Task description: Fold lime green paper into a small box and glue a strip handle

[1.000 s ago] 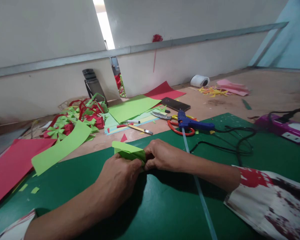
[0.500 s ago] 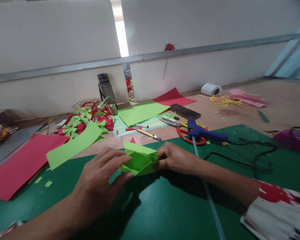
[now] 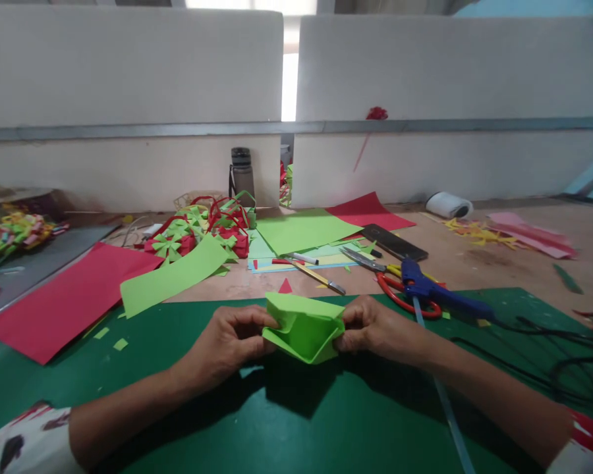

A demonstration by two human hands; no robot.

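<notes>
A folded green paper box (image 3: 304, 326) is held above the green cutting mat (image 3: 217, 428), its hollow side facing me. My left hand (image 3: 234, 336) pinches its left end between thumb and fingers. At the opposite end my right hand (image 3: 370, 329) grips the paper the same way. The far flap stands up while the near edge dips to a point in the middle. To the right of my right hand lies a blue glue gun (image 3: 439, 293) with a long glue stick, resting over red-handled scissors (image 3: 388, 289).
Behind the mat are a craft knife (image 3: 321, 276), a phone (image 3: 394, 242), green paper (image 3: 309, 230) and a dark bottle (image 3: 242, 174). Small red-and-green paper baskets (image 3: 232, 240) sit left of centre, near a red sheet (image 3: 74, 296). A black cord (image 3: 514, 368) loops at right.
The view has levelled and swung left, so things appear further right. My left hand has closed from a looser hold to a pinch at the box's left end.
</notes>
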